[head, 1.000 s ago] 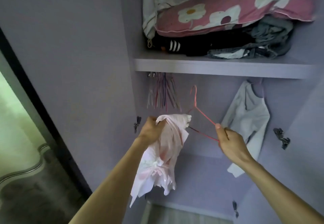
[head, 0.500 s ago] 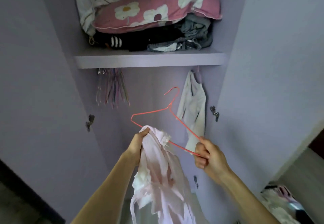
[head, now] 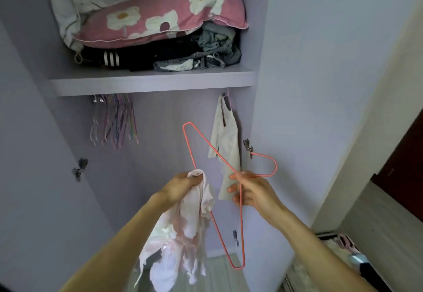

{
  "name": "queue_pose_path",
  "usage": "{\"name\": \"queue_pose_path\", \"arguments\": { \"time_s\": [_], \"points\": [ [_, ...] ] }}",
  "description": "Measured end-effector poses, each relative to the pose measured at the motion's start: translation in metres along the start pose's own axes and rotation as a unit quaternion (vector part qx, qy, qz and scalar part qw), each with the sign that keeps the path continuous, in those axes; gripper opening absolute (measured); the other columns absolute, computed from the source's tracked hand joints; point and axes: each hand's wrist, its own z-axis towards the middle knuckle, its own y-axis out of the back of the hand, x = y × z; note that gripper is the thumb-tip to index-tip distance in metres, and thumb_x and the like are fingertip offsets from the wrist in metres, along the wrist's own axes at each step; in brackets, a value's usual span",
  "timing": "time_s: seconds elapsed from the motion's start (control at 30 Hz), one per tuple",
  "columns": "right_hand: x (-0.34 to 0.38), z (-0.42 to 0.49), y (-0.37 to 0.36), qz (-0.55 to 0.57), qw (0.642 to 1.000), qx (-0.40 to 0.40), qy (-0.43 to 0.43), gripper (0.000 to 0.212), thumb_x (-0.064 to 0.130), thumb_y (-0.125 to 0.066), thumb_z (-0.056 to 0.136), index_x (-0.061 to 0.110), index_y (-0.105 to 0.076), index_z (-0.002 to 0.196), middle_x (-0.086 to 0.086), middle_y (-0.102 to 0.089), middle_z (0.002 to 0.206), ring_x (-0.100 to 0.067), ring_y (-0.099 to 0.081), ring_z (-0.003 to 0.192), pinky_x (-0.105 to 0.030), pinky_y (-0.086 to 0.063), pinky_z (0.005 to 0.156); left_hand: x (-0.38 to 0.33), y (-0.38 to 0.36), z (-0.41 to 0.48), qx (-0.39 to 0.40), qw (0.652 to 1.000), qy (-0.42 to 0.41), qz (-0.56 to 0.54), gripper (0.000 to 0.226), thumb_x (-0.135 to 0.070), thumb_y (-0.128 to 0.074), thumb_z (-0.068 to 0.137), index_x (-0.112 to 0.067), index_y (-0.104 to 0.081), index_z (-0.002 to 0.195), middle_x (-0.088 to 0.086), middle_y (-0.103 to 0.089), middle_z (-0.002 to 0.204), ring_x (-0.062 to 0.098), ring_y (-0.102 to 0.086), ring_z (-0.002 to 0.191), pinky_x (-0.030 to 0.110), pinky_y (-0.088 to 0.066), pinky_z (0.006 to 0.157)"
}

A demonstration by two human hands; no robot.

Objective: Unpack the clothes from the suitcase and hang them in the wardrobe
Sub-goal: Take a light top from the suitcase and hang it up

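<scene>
One pink wire hanger (head: 242, 234) is out, and one pale pink garment (head: 183, 234). One white top (head: 226, 140) hangs under the one shelf (head: 151, 83); the spare hangers (head: 114, 122) there bunch too tightly to count. On the shelf lies one flowered pillow (head: 160, 17). I count three hinges (head: 79, 168) and one suitcase (head: 329, 235).

A pale shelf (head: 151, 83) is fixed across the wardrobe (head: 171, 113). Dark folded clothes (head: 137, 59) with white stripes and crumpled grey garments (head: 217, 44) are laid directly on it. A pink flowered pillow (head: 160, 17) is piled on top of them, and white cloth (head: 66, 12) is bunched at the left.
</scene>
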Motion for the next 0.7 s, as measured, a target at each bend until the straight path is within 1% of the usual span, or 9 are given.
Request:
{"name": "queue_pose_path", "arguments": {
  "time_s": [0.17, 0.27, 0.33, 0.37, 0.43, 0.5, 0.57, 0.63, 0.7],
  "points": [
    [0.027, 0.016, 0.002, 0.018, 1.0, -0.018, -0.017, 0.047, 0.047, -0.047, 0.099, 0.007, -0.072, 0.098, -0.008, -0.058, 0.066, -0.021, -0.052, 0.052, -0.032, -0.048, 0.059, -0.013, -0.003, -0.004, 0.001, 1.0, -0.019, 0.012, 0.028, -0.033, -0.056, 0.1, -0.01, -0.07, 0.101, 0.006, -0.075, 0.099, 0.023, -0.071, 0.096, 0.037, -0.054, 0.091],
    [0.03, 0.019, -0.002, 0.04, 0.998, 0.022, -0.041, 0.051, 0.048, -0.041, 0.1, 0.01, -0.073, 0.091, -0.004, -0.042, 0.052, -0.017, -0.034, 0.043, -0.026, -0.031, 0.049, -0.017, -0.004, -0.005, 0.016, 0.999, -0.023, 0.027, 0.019, -0.032, -0.055, 0.1, -0.019, -0.069, 0.098, -0.001, -0.074, 0.096, 0.014, -0.07, 0.091, 0.027, -0.053, 0.08],
    [0.025, 0.022, -0.006, 0.056, 0.997, 0.032, -0.035, 0.047, 0.041, -0.039, 0.102, 0.01, -0.068, 0.083, 0.0, -0.032, 0.049, -0.013, -0.023, 0.04, -0.025, -0.017, 0.047, -0.016, -0.005, -0.004, 0.012, 0.999, -0.028, 0.043, 0.019, -0.037, -0.056, 0.099, -0.022, -0.067, 0.097, -0.004, -0.071, 0.098, 0.011, -0.068, 0.091, 0.028, -0.051, 0.084],
    [0.021, 0.023, -0.008, 0.058, 0.998, 0.025, -0.028, 0.044, 0.038, -0.039, 0.103, 0.011, -0.064, 0.079, 0.001, -0.029, 0.049, -0.011, -0.02, 0.039, -0.025, -0.013, 0.047, -0.016, -0.004, -0.004, 0.008, 0.997, -0.036, 0.06, 0.025, -0.043, -0.058, 0.096, -0.019, -0.066, 0.094, -0.005, -0.069, 0.095, 0.012, -0.066, 0.088, 0.029, -0.05, 0.086],
    [0.014, 0.025, -0.009, 0.046, 0.999, -0.019, -0.013, 0.038, 0.036, -0.043, 0.103, 0.015, -0.056, 0.074, 0.003, -0.028, 0.051, -0.009, -0.017, 0.041, -0.023, -0.011, 0.043, -0.015, 0.0, -0.004, -0.001, 0.994, -0.047, 0.102, 0.043, -0.058, -0.06, 0.084, -0.015, -0.058, 0.084, -0.004, -0.055, 0.079, 0.015, -0.054, 0.073, 0.031, -0.044, 0.077],
    [0.004, 0.023, -0.007, 0.029, 0.996, -0.079, 0.0, 0.034, 0.036, -0.052, 0.099, 0.018, -0.05, 0.07, 0.002, -0.034, 0.056, -0.008, -0.022, 0.042, -0.019, -0.016, 0.04, -0.016, 0.006, -0.003, -0.014, 0.991, -0.051, 0.127, 0.054, -0.065, -0.06, 0.076, -0.012, -0.057, 0.084, -0.001, -0.049, 0.077, 0.016, -0.048, 0.071, 0.031, -0.039, 0.072],
    [-0.008, 0.019, -0.008, 0.012, 0.993, -0.113, 0.031, 0.03, 0.036, -0.063, 0.092, 0.021, -0.051, 0.07, 0.0, -0.051, 0.072, -0.003, -0.036, 0.048, -0.016, -0.028, 0.047, -0.017, 0.011, -0.001, -0.02, 0.989, -0.061, 0.13, 0.06, -0.064, -0.064, 0.079, -0.007, -0.062, 0.096, -0.002, -0.055, 0.081, 0.015, -0.053, 0.075, 0.029, -0.041, 0.075],
    [-0.015, 0.014, -0.015, -0.025, 0.992, -0.102, 0.069, 0.013, 0.038, -0.073, 0.086, 0.029, -0.063, 0.086, 0.011, -0.065, 0.099, 0.002, -0.058, 0.074, -0.018, -0.043, 0.068, -0.021, 0.01, -0.001, -0.019, 0.988, -0.082, 0.132, 0.049, -0.059, -0.067, 0.083, -0.013, -0.066, 0.1, -0.005, -0.059, 0.083, 0.013, -0.056, 0.078, 0.028, -0.043, 0.077],
    [-0.02, 0.013, -0.023, -0.076, 0.991, -0.063, 0.094, 0.039, 0.042, -0.079, 0.08, 0.038, -0.062, 0.115, 0.023, -0.061, 0.12, 0.01, -0.057, 0.107, -0.017, -0.044, 0.091, -0.029, 0.006, -0.004, -0.005, 0.984, -0.098, 0.149, 0.039, -0.056, -0.069, 0.084, -0.019, -0.068, 0.096, -0.003, -0.064, 0.087, 0.014, -0.06, 0.084, 0.028, -0.046, 0.081]
  ]
}}
